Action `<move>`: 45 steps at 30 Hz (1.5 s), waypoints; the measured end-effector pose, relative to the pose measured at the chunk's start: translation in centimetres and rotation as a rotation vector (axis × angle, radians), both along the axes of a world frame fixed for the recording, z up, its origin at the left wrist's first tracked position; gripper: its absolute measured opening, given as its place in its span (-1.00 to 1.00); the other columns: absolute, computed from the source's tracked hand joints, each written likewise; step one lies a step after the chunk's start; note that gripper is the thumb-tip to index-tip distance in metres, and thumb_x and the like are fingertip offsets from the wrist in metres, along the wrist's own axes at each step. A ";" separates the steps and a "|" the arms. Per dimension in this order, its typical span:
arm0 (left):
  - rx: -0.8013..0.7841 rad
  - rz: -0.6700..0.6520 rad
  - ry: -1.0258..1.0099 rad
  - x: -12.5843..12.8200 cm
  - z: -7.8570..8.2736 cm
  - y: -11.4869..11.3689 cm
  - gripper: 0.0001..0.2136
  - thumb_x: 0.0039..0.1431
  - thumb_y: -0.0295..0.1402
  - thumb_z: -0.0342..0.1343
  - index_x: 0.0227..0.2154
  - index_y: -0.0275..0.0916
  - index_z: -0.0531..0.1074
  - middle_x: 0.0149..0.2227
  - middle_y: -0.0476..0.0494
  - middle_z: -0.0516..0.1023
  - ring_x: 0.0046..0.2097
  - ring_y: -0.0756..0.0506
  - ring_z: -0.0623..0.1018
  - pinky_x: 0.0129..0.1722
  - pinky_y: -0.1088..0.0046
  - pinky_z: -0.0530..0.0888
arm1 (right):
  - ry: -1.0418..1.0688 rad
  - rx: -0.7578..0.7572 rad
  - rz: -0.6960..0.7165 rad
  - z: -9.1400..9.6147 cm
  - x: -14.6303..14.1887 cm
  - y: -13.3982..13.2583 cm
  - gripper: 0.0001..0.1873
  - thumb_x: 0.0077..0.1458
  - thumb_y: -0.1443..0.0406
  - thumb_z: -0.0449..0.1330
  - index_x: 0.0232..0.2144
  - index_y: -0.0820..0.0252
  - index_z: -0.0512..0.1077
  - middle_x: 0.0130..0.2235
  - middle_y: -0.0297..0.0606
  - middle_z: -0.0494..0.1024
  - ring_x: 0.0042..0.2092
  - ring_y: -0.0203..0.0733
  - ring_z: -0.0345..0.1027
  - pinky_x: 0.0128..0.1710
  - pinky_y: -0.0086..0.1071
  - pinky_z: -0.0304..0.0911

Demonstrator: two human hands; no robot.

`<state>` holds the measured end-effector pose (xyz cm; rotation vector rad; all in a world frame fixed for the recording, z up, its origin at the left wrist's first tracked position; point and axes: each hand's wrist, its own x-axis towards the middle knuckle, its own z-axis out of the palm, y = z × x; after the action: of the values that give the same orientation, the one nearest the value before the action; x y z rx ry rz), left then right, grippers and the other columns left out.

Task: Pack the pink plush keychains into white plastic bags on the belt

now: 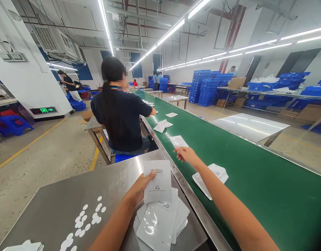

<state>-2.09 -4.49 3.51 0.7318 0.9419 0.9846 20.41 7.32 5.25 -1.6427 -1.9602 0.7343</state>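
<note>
Several white pouches (178, 140) on green belt (257, 174) beside metal table (58, 191); crates (207, 91) beyond.

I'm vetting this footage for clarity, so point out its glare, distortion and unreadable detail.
Head view: bright glare patches the stack's top pouch; head view: light streaks cross the metal-topped table at right; head view: wide-angle distortion tilts the white pillar; head view: the smallest print on the held pouch, in the left hand, is too fine to read.
</note>
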 end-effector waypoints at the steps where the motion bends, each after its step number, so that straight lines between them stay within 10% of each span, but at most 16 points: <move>1: 0.002 -0.014 0.010 -0.1 0.4 -0.3 -0.64 0.00 -0.15 0.17 -0.23 -0.33 0.40 -0.33 -0.22 0.56 -0.33 -0.13 0.54 -0.33 0.38 0.46 | -0.067 0.012 -0.112 -0.1 1.3 1.0 -0.41 0.15 -0.05 -0.24 -0.27 0.22 0.42 -0.36 -0.20 0.49 -0.36 -0.26 0.35 -0.42 -0.44 0.20; 9: 0.204 -0.447 0.546 0.4 1.0 -3.4 -0.69 0.08 -0.11 0.04 -0.30 -0.27 0.44 -0.28 -0.12 0.53 -0.26 -0.12 0.50 -0.30 0.42 0.39 | -0.454 -0.020 -0.305 -1.6 4.9 6.2 -0.54 0.14 0.11 -0.13 -0.11 0.26 0.38 -0.11 -0.01 0.44 -0.10 -0.03 0.33 -0.25 -0.30 0.20; 16: 0.545 -0.317 1.166 0.2 -0.4 -3.6 -0.43 -0.09 -0.17 0.17 0.04 -0.12 0.27 0.02 -0.15 0.37 0.00 -0.22 0.36 0.00 0.26 0.27 | -0.738 -0.006 -0.086 -1.9 -1.7 6.7 -0.70 0.05 0.18 0.15 -0.24 0.30 0.43 -0.20 -0.15 0.49 -0.10 -0.08 0.33 -0.05 -0.09 0.13; 26: 1.003 -0.042 1.039 1.8 3.1 1.4 -0.33 -0.08 -0.41 0.17 0.16 -0.19 0.11 0.26 -0.11 0.02 0.27 -0.21 -0.05 0.22 0.22 -0.16 | -0.701 0.441 0.273 3.5 -2.4 -4.5 -0.75 0.12 0.32 -0.03 -0.16 0.20 0.35 -0.20 -0.09 0.47 -0.16 -0.09 0.33 -0.23 -0.33 0.12; 30: 0.945 -0.254 0.969 3.5 4.6 2.0 -0.72 0.02 -0.29 0.09 -0.15 -0.16 0.44 -0.15 -0.09 0.53 -0.06 -0.24 0.42 -0.03 0.29 0.25 | -0.524 0.624 0.549 5.6 -1.8 -10.6 -0.74 0.06 0.37 -0.01 -0.20 0.16 0.38 -0.32 -0.20 0.48 -0.30 -0.19 0.33 -0.36 -0.39 0.09; 33: 0.818 -0.502 0.864 4.3 4.7 0.9 -0.72 0.14 -0.21 -0.07 -0.47 -0.22 0.49 -0.53 0.00 0.46 -0.43 -0.08 0.41 -0.41 0.47 0.28 | -0.263 0.483 0.608 6.8 0.2 -12.0 -0.75 0.09 0.32 0.00 -0.20 0.08 0.41 -0.33 -0.30 0.49 -0.31 -0.26 0.34 -0.35 -0.42 0.13; 39: 0.570 -0.309 0.683 4.3 4.3 -1.4 -0.65 0.10 -0.08 -0.04 -0.45 -0.27 0.46 -0.52 -0.02 0.40 -0.44 -0.04 0.35 -0.45 0.50 0.24 | 0.032 -0.019 -0.142 5.0 7.8 -6.2 -0.60 0.05 -0.01 0.02 -0.39 0.19 0.42 -0.51 -0.26 0.49 -0.47 -0.24 0.36 -0.44 -0.39 0.22; 45: 0.409 -0.136 0.499 5.0 2.5 -2.5 -0.63 -0.06 -0.03 0.12 -0.54 -0.31 0.42 -0.62 0.02 0.32 -0.53 0.00 0.31 -0.50 0.51 0.18 | 0.039 -0.122 -0.130 0.1 8.9 -4.2 -0.59 -0.03 0.02 0.12 -0.69 0.19 0.27 -0.75 -0.34 0.33 -0.65 -0.30 0.22 -0.61 -0.42 0.15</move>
<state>2.88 -6.95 5.98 1.4139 1.1103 0.8983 29.32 3.10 5.37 -1.7943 -1.7945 0.8429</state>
